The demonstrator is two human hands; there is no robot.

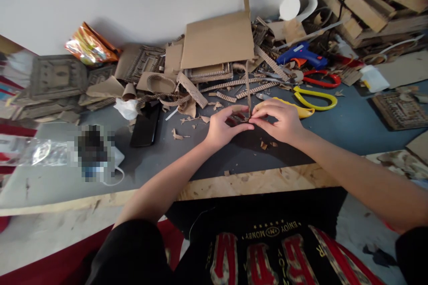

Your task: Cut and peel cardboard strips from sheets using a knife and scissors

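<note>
A thin cardboard strip (pixel 248 84) stands nearly upright between my hands, its lower end at my fingertips. My left hand (pixel 224 125) is closed on the strip's lower end, thumb and fingers pinching from the left. From the right, my right hand (pixel 279 119) pinches the same end, so the exact grip is partly hidden. Just beyond my right hand lie a yellow-handled tool (pixel 301 109) and scissors with yellow handles (pixel 316 99). Small cardboard scraps (pixel 264 145) lie on the table near my hands.
A flat cardboard sheet (pixel 217 40) rests on cardboard pieces at the back. Behind my right hand are a blue glue gun (pixel 302 54) and red-handled scissors (pixel 323 79). A black phone (pixel 146 124) lies to the left. Stacked cardboard panels (pixel 58 78) stand at far left.
</note>
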